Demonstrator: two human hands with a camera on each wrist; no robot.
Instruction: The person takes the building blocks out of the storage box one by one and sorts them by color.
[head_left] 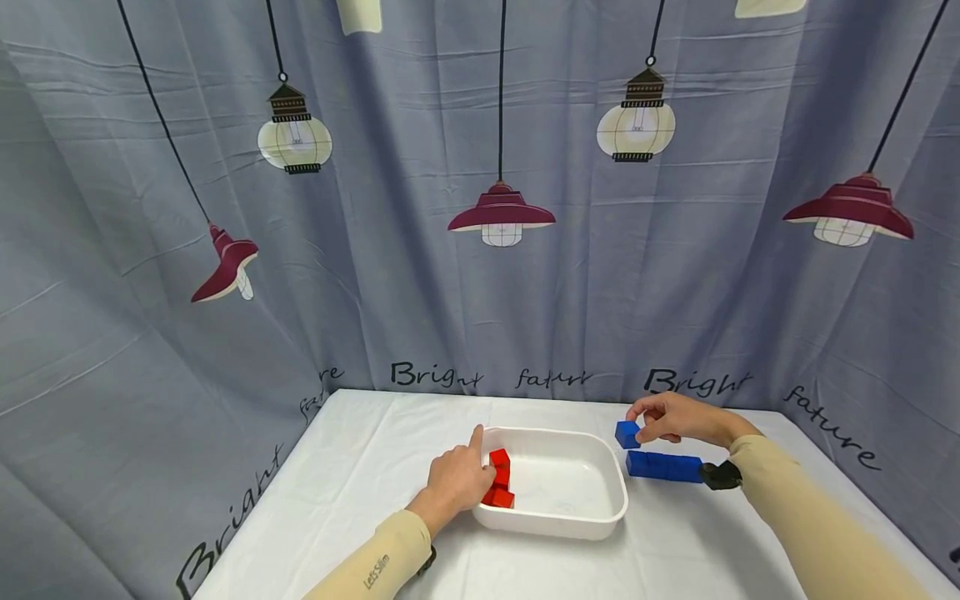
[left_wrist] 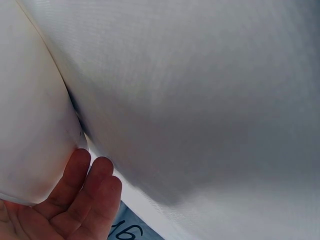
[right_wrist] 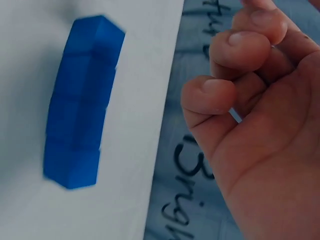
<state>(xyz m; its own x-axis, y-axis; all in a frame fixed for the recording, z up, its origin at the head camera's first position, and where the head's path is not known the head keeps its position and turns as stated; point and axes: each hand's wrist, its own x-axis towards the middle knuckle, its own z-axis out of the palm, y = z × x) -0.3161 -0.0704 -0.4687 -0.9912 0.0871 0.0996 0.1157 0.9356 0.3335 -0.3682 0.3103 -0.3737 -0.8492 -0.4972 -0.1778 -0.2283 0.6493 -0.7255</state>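
Observation:
My left hand [head_left: 459, 477] holds the left wall of a white plastic tub [head_left: 551, 525], thumb over the rim and index finger pointing along it. In the left wrist view, its other fingers [left_wrist: 92, 192] lie against the tub's outer wall. Several red cubes [head_left: 501, 477] sit inside, along that left wall, partly hidden by the thumb. My right hand [head_left: 681, 417] pinches a blue cube [head_left: 627, 434] between thumb and fingers, just right of the tub. Nearer to me, a row of several blue cubes [head_left: 663, 467] lies end to end. The right wrist view leaves the pinched cube out of sight.
A white cloth [head_left: 390, 450] covers the table. Behind and around it hangs a grey-blue curtain [head_left: 405, 275] printed with lamps and lettering. The tub's right rim stands close to the blue row. A dark band [head_left: 722, 475] sits at the right wrist.

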